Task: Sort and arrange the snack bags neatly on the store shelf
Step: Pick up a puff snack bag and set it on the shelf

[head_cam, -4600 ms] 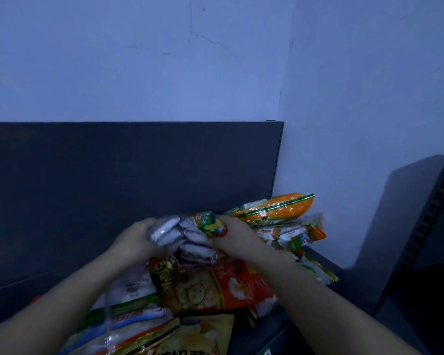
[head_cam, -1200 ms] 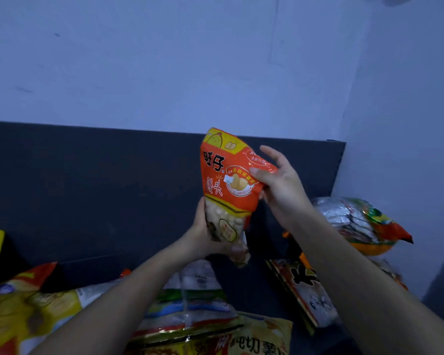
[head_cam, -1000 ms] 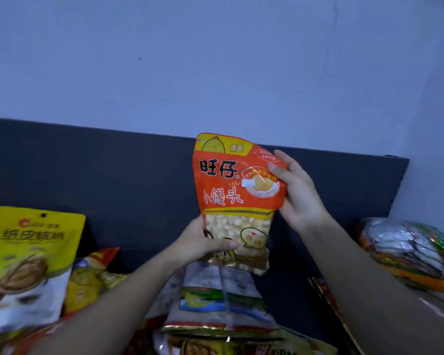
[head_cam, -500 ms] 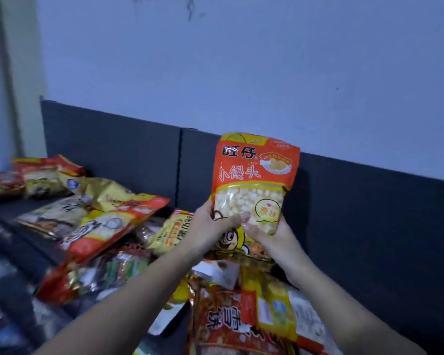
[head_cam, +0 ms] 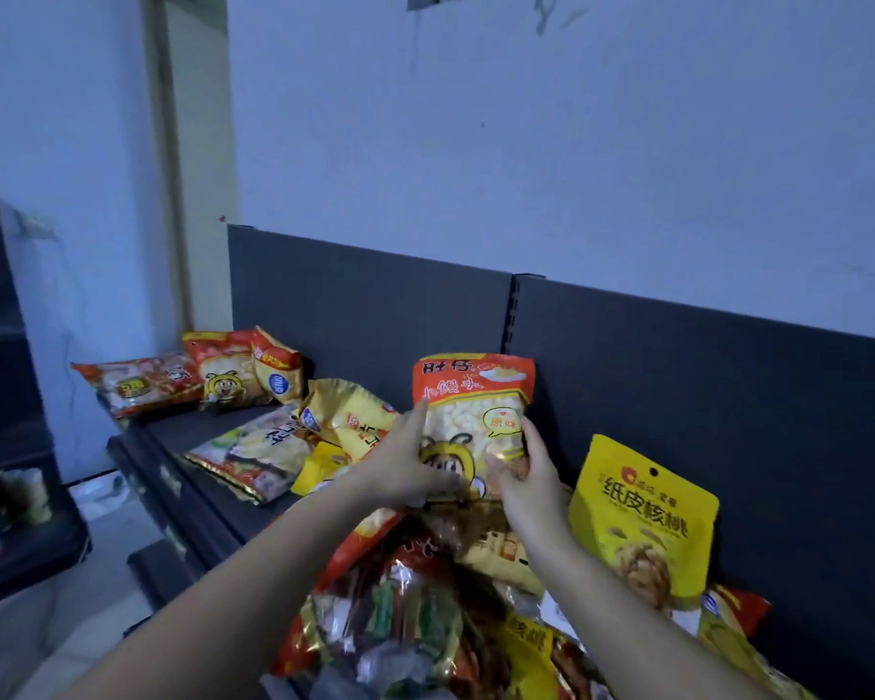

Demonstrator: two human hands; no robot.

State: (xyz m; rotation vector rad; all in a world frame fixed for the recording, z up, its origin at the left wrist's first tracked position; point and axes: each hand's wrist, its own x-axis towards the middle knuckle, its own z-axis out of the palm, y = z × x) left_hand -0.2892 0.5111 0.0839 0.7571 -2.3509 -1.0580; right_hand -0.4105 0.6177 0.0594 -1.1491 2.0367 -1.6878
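An orange snack bag (head_cam: 473, 396) with a clear window of small white puffs stands upright against the dark back panel (head_cam: 703, 386) of the shelf. My left hand (head_cam: 407, 467) grips its lower left side and my right hand (head_cam: 529, 479) grips its lower right side. Its bottom edge is hidden behind my hands and a heap of mixed snack bags (head_cam: 425, 613) lying on the shelf below. A yellow walnut bag (head_cam: 640, 522) stands upright just to the right.
Further left on the shelf (head_cam: 208, 502) lie a flat pale bag (head_cam: 253, 452), a yellow bag (head_cam: 347, 414) and, at the far end, orange bags (head_cam: 223, 371) leaning on the panel. A dark rack (head_cam: 6, 447) stands at the left across a strip of floor.
The view swung left along the shelf. Both hands carried the orange bag leftward and lowered it against the back panel; my right hand slid from its top corner to its lower side.
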